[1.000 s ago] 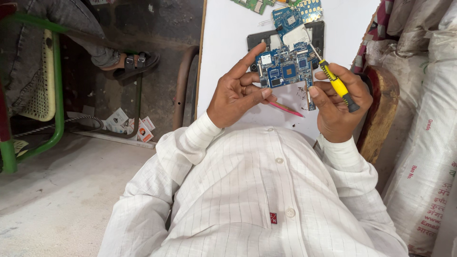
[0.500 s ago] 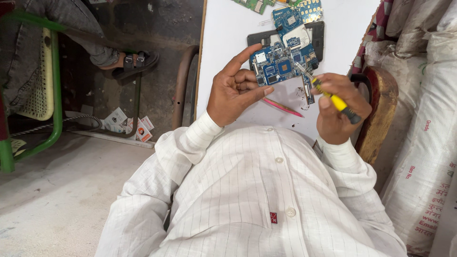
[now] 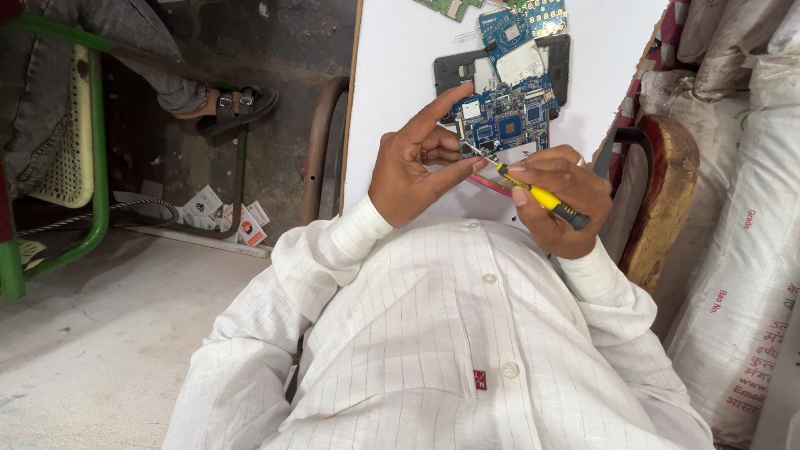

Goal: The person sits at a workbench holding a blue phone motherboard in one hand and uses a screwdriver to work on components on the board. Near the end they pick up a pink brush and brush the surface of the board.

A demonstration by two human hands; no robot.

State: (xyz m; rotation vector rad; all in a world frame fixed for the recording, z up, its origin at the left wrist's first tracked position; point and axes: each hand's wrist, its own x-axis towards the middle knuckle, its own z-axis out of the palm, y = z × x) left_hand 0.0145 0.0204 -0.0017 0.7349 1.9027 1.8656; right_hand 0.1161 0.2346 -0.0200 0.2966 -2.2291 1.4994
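Note:
My left hand (image 3: 417, 162) holds a small blue circuit board (image 3: 507, 117) by its left and lower edge, index finger stretched up along its side. My right hand (image 3: 557, 200) grips a yellow-handled screwdriver (image 3: 533, 193); its metal tip rests at the board's lower left corner, close to my left fingertips. Both hands hover over a white table top (image 3: 400, 75), above a dark phone frame (image 3: 454, 71) lying flat.
More circuit boards (image 3: 521, 21) lie at the table's far end. A red pen-like stick (image 3: 490, 185) lies under my hands. White sacks (image 3: 750, 208) and a wooden chair back (image 3: 662, 200) stand right. Another person's sandalled foot (image 3: 225, 104) and a green chair (image 3: 92, 167) are left.
My right hand has shifted left and down, bringing the screwdriver tip from the board's right side to its lower left corner. The board has tilted slightly in my left hand.

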